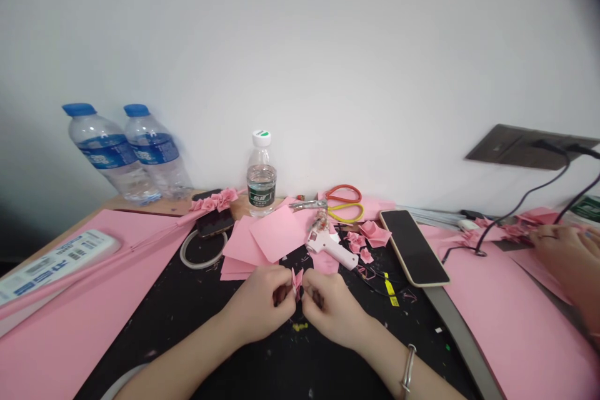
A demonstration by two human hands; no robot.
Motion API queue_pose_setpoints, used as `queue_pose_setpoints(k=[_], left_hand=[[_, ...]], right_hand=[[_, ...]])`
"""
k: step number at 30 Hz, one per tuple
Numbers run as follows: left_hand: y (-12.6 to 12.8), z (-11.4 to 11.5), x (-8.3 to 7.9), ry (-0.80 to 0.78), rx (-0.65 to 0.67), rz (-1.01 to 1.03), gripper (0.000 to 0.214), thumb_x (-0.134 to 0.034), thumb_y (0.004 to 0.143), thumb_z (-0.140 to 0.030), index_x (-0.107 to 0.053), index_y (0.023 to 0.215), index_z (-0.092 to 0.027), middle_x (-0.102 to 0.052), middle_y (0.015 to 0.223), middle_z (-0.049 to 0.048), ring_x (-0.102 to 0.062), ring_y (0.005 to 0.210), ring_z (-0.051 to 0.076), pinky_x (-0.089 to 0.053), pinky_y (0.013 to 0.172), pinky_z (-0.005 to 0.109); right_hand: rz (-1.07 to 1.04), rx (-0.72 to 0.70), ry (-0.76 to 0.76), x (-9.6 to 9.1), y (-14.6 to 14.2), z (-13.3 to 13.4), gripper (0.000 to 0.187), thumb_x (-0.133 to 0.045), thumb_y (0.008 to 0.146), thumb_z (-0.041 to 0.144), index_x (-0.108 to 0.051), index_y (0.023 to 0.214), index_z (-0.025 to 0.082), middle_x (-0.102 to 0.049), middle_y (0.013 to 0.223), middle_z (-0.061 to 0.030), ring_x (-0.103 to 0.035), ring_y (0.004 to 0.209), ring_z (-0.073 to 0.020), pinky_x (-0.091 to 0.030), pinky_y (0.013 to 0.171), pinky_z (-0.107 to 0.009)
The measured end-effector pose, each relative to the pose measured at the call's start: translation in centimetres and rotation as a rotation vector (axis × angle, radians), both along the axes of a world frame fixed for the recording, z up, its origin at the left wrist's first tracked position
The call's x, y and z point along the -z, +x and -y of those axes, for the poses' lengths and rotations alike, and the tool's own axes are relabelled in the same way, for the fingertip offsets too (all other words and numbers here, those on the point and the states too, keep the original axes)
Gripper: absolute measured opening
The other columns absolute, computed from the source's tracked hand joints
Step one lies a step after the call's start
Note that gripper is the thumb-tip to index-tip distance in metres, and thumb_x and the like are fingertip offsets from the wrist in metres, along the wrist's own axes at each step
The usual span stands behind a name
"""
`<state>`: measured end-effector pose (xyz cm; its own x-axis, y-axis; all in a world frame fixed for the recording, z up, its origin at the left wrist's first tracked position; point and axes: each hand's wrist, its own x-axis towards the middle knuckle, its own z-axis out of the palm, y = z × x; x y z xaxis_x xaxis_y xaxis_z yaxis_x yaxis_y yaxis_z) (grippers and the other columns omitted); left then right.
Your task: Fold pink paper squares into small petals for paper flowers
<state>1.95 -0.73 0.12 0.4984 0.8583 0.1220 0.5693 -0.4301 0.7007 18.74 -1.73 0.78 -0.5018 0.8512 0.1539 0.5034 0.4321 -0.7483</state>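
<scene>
Between my two hands a small folded pink paper flower (297,282) stands over the black table mat (262,362). My left hand (265,303) pinches its left side with thumb and forefinger. On the right side, my right hand (332,306) pinches it in the same way. Just beyond my hands lie several square pink paper sheets (279,234) in a loose stack. A white glue gun (330,247) lies behind my right hand, beside a few folded pink paper flowers (359,242). Scissors (344,203) with red and yellow handles rest further back.
A phone (415,247) lies to the right, near large pink sheets (510,300). Another person's hand (569,256) is at the far right. A small water bottle (261,175) and two big bottles (152,150) stand by the wall. A tape roll (186,251) lies left; cables hang from a socket (525,145).
</scene>
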Motion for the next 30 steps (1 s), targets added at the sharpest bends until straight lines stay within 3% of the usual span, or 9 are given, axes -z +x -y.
queue_pose_setpoints(k=[12,19,23,30], left_hand=[[0.0,-0.1,0.0,-0.005,0.07,0.038,0.018,-0.039,0.075,-0.009,-0.039,0.06,-0.018,-0.045,0.06,-0.0031,-0.042,0.057,0.011,-0.028,0.053,0.022],[-0.2,-0.2,-0.6,-0.104,0.068,0.165,0.022,-0.036,0.083,-0.016,-0.041,0.061,-0.017,-0.041,0.059,-0.0042,-0.039,0.057,0.011,-0.028,0.054,0.022],[-0.3,-0.2,-0.7,-0.299,0.094,0.348,0.028,-0.035,0.088,-0.029,-0.044,0.065,-0.017,-0.035,0.057,-0.0056,-0.034,0.053,0.01,-0.026,0.051,0.022],[-0.3,-0.2,0.2,-0.741,0.154,0.704,0.027,-0.045,0.085,-0.041,-0.047,0.074,-0.017,-0.029,0.052,-0.0089,-0.022,0.045,0.006,-0.022,0.044,0.02]], right_hand=[[-0.057,0.002,-0.078,0.1,0.0,-0.3,0.021,-0.043,0.071,0.004,-0.033,0.061,0.02,-0.031,0.052,0.008,-0.03,0.045,-0.0068,-0.021,0.043,-0.019],[-0.338,-0.06,-0.427,-0.1,0.2,-0.5,0.013,-0.038,0.077,0.007,-0.042,0.07,0.018,-0.047,0.051,0.0064,-0.039,0.042,-0.0068,-0.03,0.043,-0.018],[-0.501,-0.131,-0.551,0.0,0.5,-0.9,0.008,-0.044,0.082,0.021,-0.046,0.076,0.016,-0.046,0.05,0.0065,-0.035,0.04,-0.006,-0.023,0.041,-0.018],[-0.688,-0.202,-0.741,0.9,1.1,-1.3,0.022,-0.053,0.082,0.036,-0.051,0.083,0.014,-0.048,0.051,0.0053,-0.035,0.038,-0.0044,-0.016,0.039,-0.019]])
